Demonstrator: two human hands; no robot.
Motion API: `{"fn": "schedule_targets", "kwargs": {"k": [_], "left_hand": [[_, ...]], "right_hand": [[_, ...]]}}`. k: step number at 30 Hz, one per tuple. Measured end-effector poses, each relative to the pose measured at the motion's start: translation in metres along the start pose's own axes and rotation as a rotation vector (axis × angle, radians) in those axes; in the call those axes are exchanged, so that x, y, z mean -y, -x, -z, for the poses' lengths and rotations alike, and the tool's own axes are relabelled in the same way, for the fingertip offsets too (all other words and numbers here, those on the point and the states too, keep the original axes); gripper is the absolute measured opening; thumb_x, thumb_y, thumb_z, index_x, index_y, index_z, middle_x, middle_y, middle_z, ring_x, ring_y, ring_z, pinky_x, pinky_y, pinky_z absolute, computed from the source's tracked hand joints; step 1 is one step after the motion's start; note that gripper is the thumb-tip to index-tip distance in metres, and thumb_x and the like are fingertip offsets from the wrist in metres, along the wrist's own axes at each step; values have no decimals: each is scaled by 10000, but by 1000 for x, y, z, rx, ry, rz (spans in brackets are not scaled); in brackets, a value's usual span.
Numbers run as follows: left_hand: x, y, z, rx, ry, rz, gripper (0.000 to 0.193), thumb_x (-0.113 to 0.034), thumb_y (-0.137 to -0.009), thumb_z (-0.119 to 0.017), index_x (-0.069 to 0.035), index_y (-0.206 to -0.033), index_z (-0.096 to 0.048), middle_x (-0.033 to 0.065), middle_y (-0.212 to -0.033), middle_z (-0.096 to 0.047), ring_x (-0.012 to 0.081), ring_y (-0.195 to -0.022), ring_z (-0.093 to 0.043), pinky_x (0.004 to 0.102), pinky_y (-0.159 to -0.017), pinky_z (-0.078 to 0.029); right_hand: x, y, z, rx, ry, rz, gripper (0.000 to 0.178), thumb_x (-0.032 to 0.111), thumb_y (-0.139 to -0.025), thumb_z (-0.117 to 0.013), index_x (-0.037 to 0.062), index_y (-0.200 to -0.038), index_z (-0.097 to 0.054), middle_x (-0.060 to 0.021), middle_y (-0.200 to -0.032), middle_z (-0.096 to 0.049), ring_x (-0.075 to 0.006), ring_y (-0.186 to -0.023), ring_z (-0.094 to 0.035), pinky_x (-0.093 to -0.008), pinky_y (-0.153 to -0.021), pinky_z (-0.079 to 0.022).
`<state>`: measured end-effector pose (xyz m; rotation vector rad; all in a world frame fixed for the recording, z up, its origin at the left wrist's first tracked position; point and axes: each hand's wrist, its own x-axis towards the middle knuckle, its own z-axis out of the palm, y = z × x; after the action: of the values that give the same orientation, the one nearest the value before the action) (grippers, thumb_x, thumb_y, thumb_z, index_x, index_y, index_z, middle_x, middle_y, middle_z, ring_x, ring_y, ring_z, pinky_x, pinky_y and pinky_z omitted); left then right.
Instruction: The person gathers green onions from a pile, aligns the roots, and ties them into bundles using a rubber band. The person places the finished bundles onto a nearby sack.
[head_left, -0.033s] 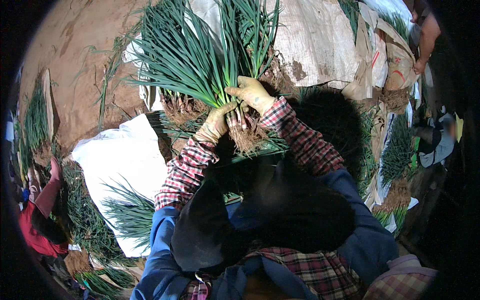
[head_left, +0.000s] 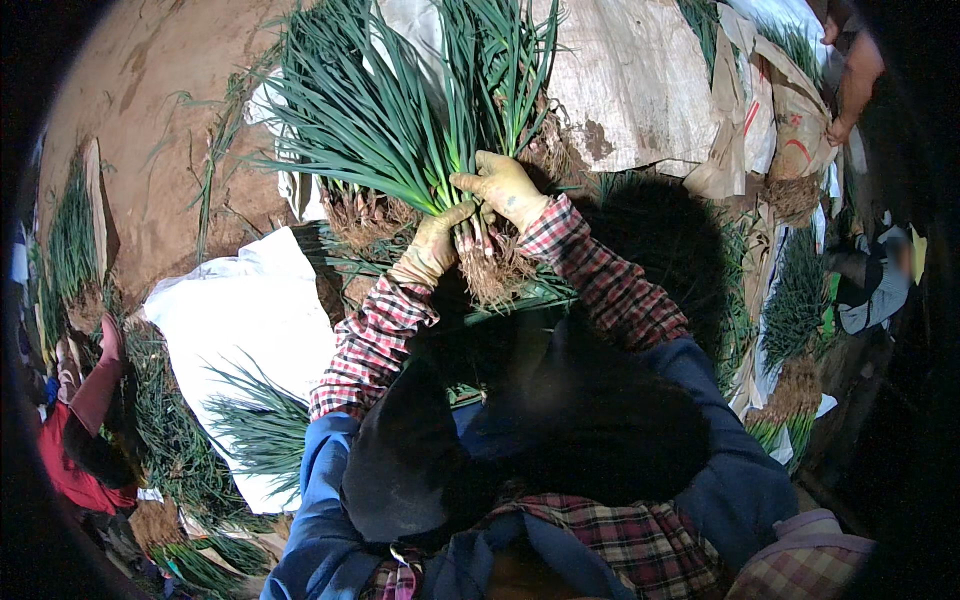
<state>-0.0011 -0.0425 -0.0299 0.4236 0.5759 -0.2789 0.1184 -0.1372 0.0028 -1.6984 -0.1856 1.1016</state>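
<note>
Ground (head_left: 150, 110): brown, bare over much of the upper left. Bunch (head_left: 400, 150): green onions, top centre of the frame, in both my hands; leaves fanned to the upper left, roots toward the middle. White sheet (head_left: 240, 320): left of centre, creased. Sack (head_left: 635, 80): pale, stained, upper right of centre, just beside more onions (head_left: 520, 90). Loose greens (head_left: 255, 415): lower left, lying across the white sheet. My right hand (head_left: 505, 190): gloved, closed on the bunch from the right, thumb laid across the stems. My left hand (head_left: 430, 245): gloved, pinching the stems lower down, just above the bulbs, thumb pointing right. Roots (head_left: 495, 280): brown, tangled, hanging below my hands. Handling, by my judgement: light for its bulk; leaves long, springy, easily creased or snapped; stems firmer but perhaps slick where skin slips; roots dry-looking and apt to shed soil. Best hold: the pale stem just above the bulbs, snug rather than hard, leaving the leaves free.
</note>
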Motion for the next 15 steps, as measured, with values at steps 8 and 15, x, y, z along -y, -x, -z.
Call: {"fn": "schedule_targets", "kwargs": {"k": [8,15], "left_hand": [[6,-11,3,-135,-132,-254,123,-42,-791,-635,7,-899,-601,88,-763,-634,183,-609,-607,295,-523,-515],[6,-3,7,-158,-191,-223,343,-170,-802,-654,8,-1066,-525,123,-986,-609,206,-794,-608,301,-654,-535]], "right_hand": [[-28,24,-16,-346,-396,551,106,140,-837,-641,50,-796,-605,-11,-637,-580,-86,-521,-518,-198,-444,-389],[13,9,-4,-6,127,353,153,105,-826,-627,49,-968,-615,-43,-925,-625,-159,-803,-594,-258,-733,-492]]}}
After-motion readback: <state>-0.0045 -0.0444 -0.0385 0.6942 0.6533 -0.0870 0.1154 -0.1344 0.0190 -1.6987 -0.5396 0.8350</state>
